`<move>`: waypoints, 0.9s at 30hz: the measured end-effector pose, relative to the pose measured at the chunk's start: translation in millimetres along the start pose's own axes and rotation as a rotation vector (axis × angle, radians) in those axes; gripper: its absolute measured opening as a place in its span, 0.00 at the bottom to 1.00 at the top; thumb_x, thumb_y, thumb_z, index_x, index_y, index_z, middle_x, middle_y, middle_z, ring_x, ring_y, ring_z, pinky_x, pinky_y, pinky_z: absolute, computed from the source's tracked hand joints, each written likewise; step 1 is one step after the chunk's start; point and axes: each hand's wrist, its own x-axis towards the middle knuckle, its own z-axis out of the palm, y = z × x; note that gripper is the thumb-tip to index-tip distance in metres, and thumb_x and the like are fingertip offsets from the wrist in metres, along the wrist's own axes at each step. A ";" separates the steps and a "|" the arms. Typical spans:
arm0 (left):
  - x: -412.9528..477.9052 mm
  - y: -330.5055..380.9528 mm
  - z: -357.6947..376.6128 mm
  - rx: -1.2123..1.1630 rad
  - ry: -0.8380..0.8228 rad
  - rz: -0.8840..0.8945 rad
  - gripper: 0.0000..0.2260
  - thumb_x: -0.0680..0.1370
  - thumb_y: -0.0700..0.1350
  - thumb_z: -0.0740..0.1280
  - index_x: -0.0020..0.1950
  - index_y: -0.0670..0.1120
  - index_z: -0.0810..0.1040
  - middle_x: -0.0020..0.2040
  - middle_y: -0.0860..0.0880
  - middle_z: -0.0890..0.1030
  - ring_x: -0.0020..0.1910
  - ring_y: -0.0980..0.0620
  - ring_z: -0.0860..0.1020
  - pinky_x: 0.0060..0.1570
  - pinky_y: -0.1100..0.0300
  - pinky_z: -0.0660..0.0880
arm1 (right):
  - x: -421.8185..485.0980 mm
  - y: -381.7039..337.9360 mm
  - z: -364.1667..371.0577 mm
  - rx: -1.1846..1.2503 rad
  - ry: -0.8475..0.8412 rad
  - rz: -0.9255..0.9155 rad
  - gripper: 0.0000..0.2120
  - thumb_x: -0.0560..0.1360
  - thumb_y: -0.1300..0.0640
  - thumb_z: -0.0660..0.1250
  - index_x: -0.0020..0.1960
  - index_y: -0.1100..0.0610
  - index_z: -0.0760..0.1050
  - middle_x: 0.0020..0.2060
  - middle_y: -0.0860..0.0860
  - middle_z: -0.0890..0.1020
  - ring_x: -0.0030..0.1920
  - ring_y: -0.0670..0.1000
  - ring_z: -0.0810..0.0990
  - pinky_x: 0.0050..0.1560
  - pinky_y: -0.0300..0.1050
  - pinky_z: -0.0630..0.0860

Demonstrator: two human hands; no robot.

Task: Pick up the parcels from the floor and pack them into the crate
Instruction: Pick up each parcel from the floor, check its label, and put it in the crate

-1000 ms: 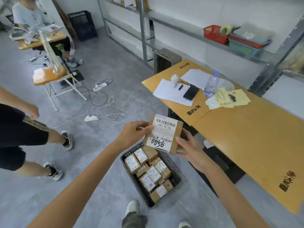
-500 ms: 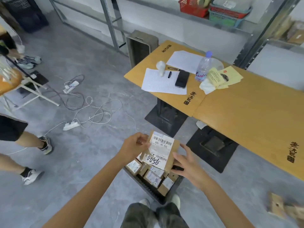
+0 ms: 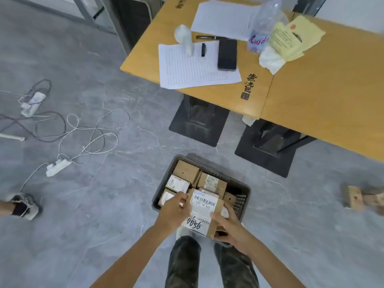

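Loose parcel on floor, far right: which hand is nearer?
Right. The right hand holds the labelled parcel on its right side, toward the loose parcel; the left hand holds its left side, farther off.

Both hands, left hand (image 3: 173, 213) and right hand (image 3: 230, 227), lowered the labelled parcel (image 3: 204, 213) from chest height down onto the parcels in the crate (image 3: 239, 185).

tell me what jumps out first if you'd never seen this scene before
The labelled parcel is held between the left hand and the right hand low in the middle, right over a dark crate already packed with small brown boxes. Next come the yellow table at upper right, with papers, a phone and a water bottle, and the white power strip with tangled cable on the grey floor at left.
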 end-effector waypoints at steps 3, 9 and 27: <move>49.3 -50.2 12.6 0.109 -0.099 0.023 0.08 0.79 0.43 0.62 0.58 0.47 0.74 0.48 0.51 0.80 0.42 0.58 0.80 0.37 0.67 0.76 | 66.5 26.6 4.8 0.023 0.059 0.057 0.34 0.73 0.53 0.72 0.71 0.42 0.56 0.58 0.51 0.80 0.57 0.55 0.80 0.56 0.59 0.78; 164.4 -160.4 78.2 0.269 -0.166 0.033 0.14 0.81 0.43 0.58 0.66 0.47 0.72 0.54 0.48 0.76 0.48 0.55 0.77 0.41 0.68 0.76 | 219.2 100.7 -14.5 0.130 0.145 0.167 0.25 0.77 0.53 0.66 0.70 0.41 0.60 0.60 0.50 0.79 0.57 0.52 0.79 0.59 0.57 0.76; 293.9 -305.6 232.0 0.438 -0.329 -0.280 0.25 0.78 0.35 0.58 0.75 0.40 0.56 0.71 0.43 0.61 0.67 0.45 0.68 0.64 0.53 0.72 | 409.6 227.3 -61.9 -0.177 0.296 0.249 0.19 0.81 0.58 0.56 0.72 0.52 0.63 0.64 0.55 0.76 0.54 0.52 0.78 0.50 0.43 0.75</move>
